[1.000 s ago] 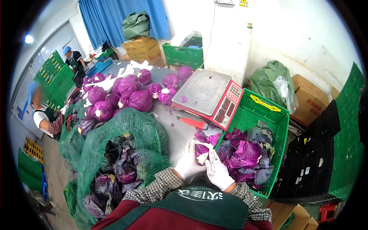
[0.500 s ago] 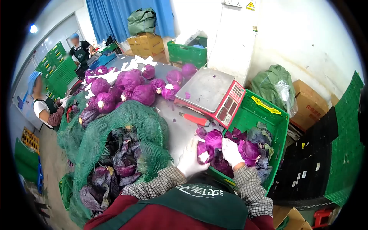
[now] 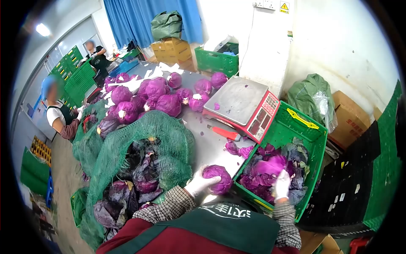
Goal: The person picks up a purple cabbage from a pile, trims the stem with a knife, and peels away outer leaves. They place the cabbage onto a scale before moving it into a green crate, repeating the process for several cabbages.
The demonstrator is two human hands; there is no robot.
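My left hand (image 3: 202,183), in a white glove, is wrapped round the left side of a purple cabbage (image 3: 217,179) at the table's near edge. My gloved right hand (image 3: 281,185) is over the green crate (image 3: 315,158), its fingers closed at a loose purple leaf (image 3: 270,166). Dark and purple outer leaves (image 3: 296,152) lie in that crate. A few leaf scraps (image 3: 239,149) rest on the table beside it. Left of my left hand, a green mesh sack (image 3: 171,131) lies open with dark, untrimmed cabbages (image 3: 146,173) inside.
A red scale (image 3: 237,101) stands on the metal table, with a red-handled knife (image 3: 224,132) before it. Several trimmed cabbages (image 3: 156,91) are piled beyond the sack. Two people, one nearer (image 3: 59,112) and one farther (image 3: 98,59), are at the left. Black crates (image 3: 342,190) stand right.
My left hand has shifted slightly, and the cabbage in it is turned and apart from the crate's leaves. My right hand has moved right, away from the cabbage, with a leaf.
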